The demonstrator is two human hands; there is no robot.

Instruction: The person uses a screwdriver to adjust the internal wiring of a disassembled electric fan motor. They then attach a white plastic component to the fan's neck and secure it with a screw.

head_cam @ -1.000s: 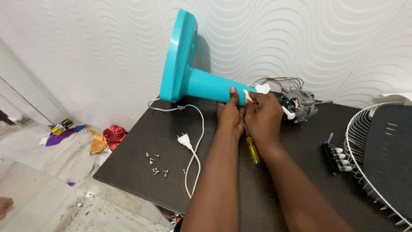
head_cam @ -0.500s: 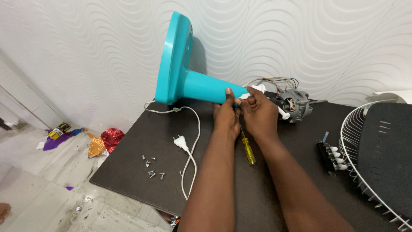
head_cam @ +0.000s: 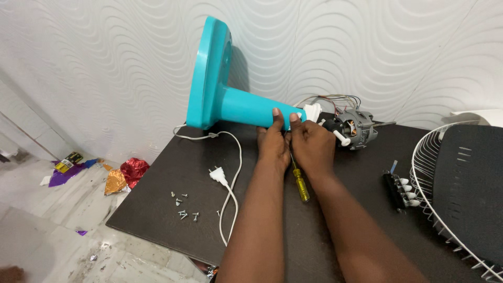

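Hands, left (head_cam: 273, 140) and right (head_cam: 313, 142), both gripped the teal fan stand (head_cam: 246, 107) lying on the worktop (head_cam: 167, 178) at 12 o'clock, likely mid-disassembly; yellow screwdriver (head_cam: 300, 183) lay beneath, screws (head_cam: 183, 205) at 9.

Single head-worn view, looking down and forward over a dark table (head_cam: 157, 204), close in, facing a white wall (head_cam: 105, 63)

Fan stand (head_cam: 230, 105): glossy teal plastic. Table (head_cam: 167, 173): matt dark. Grille (head_cam: 424, 173): white wire. Screwdriver (head_cam: 299, 183): translucent yellow handle.
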